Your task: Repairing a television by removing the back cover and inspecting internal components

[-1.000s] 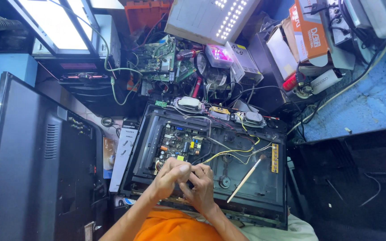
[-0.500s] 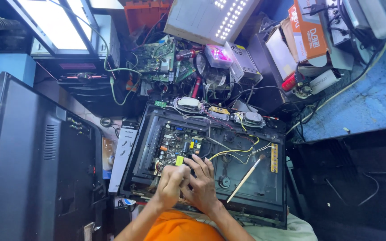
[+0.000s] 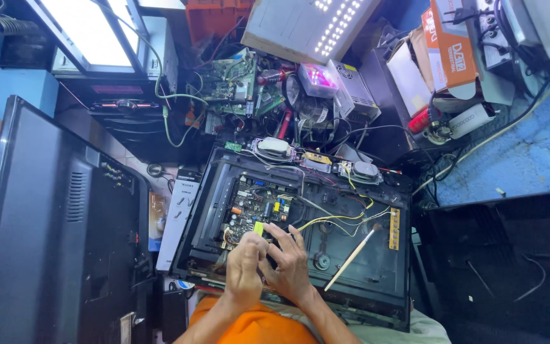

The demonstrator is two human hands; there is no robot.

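Both hands sit close together over the open television chassis (image 3: 377, 280), the left hand (image 3: 244, 269) pinching a small yellow-green part (image 3: 258, 228) just off the circuit board (image 3: 256, 213), the right hand (image 3: 291, 264) with fingers spread loosely beside it, a slim brush (image 3: 351, 258) lying to its right.

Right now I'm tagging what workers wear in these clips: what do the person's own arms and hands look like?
Both hands are bare: the left hand and right hand show no gloves. I can see no rings or watch. The forearms are uncovered, with no sleeves in view. Orange clothing shows at the bottom edge, between the arms.
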